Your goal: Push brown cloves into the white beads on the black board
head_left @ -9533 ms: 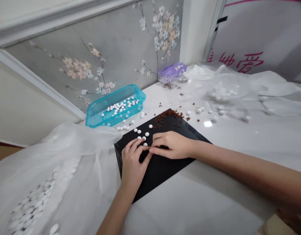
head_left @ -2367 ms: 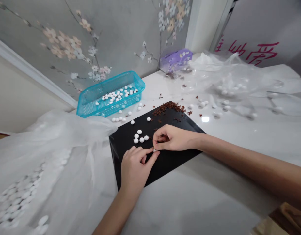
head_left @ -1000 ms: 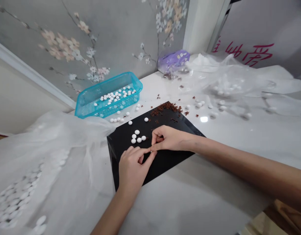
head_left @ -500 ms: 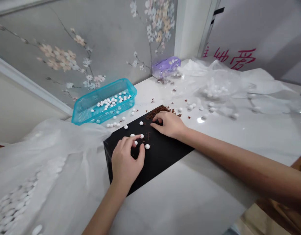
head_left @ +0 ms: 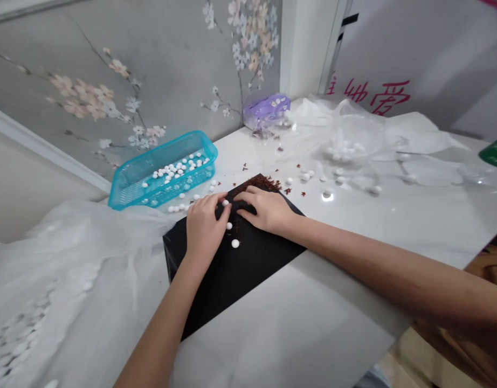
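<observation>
My left hand reaches over the black block, thumb and forefinger closed around a small white ball. Just to its right, my right hand rests on the block with thumb and fingers apart, and no held thing shows between them. Two more white balls, one at mid-block and one nearer, lie beside the left wrist. Small brown star-shaped pieces are heaped at the block's far corner, behind the right hand. A few brown bits lie between the hands.
Behind the block stands a blue plastic basket with many white balls. Clear plastic bags with white balls lie at left and back right. A purple packet leans by the wall. Loose balls dot the white table.
My left hand has moved forward over the block and closed its thumb and forefinger around a white ball. My right hand stays near the brown pieces. The view has shifted slightly.
</observation>
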`<act>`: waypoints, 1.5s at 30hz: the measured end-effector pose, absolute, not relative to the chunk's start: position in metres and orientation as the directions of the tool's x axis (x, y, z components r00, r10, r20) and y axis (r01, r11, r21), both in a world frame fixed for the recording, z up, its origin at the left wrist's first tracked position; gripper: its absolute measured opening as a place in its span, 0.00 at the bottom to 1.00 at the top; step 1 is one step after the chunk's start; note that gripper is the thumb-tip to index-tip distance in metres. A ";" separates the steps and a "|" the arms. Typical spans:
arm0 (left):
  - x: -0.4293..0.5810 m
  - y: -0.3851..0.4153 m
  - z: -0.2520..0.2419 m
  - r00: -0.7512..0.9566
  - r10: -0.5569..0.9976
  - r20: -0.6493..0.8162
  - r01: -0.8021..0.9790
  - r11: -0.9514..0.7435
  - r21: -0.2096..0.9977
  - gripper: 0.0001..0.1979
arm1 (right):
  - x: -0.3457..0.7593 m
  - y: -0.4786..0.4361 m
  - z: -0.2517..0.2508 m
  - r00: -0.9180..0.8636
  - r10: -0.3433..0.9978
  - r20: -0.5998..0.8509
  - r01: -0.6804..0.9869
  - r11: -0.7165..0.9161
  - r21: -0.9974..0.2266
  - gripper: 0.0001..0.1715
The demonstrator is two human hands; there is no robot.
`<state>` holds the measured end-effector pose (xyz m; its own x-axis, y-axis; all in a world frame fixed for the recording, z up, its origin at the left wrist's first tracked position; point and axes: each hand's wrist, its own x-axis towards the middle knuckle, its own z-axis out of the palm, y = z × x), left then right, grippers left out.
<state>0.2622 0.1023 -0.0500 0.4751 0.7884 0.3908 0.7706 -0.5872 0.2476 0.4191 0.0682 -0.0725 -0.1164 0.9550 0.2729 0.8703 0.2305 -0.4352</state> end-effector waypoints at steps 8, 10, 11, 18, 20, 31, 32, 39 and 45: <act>0.213 0.030 -0.053 0.466 0.780 0.418 0.723 -0.608 0.329 0.05 | 0.417 0.065 -0.071 -0.117 0.957 0.264 0.892 0.219 -0.396 0.11; 0.201 0.025 -0.061 0.446 0.807 0.387 0.729 -0.578 0.366 0.04 | 0.414 0.062 -0.070 -0.103 0.949 0.297 0.847 0.240 -0.473 0.09; 0.198 0.024 -0.064 0.453 0.810 0.373 0.725 -0.578 0.375 0.04 | 0.412 0.060 -0.070 -0.103 0.945 0.311 0.813 0.260 -0.522 0.08; 0.196 0.026 -0.067 0.513 0.791 0.334 0.719 -0.608 0.336 0.11 | 0.394 0.042 -0.066 -0.230 0.891 0.392 0.487 0.454 -0.746 0.06; 0.197 0.026 -0.066 0.492 0.803 0.337 0.719 -0.593 0.362 0.11 | 0.391 0.039 -0.065 -0.295 0.865 0.406 0.477 0.502 -0.721 0.07; 0.194 0.029 -0.069 0.371 0.832 0.413 0.742 -0.533 0.406 0.04 | 0.378 0.032 -0.076 -0.472 0.791 0.390 0.703 0.604 -0.375 0.14; 0.194 0.030 -0.069 0.372 0.830 0.416 0.740 -0.536 0.406 0.04 | 0.377 0.031 -0.077 -0.466 0.791 0.396 0.717 0.600 -0.355 0.14; 0.195 0.030 -0.070 0.375 0.835 0.403 0.731 -0.534 0.426 0.02 | 0.376 0.029 -0.082 -0.496 0.723 0.482 0.725 0.650 -0.228 0.16; 0.195 0.029 -0.069 0.370 0.851 0.372 0.736 -0.513 0.442 0.02 | 0.378 0.028 -0.079 -0.531 0.745 0.405 0.667 0.662 -0.342 0.15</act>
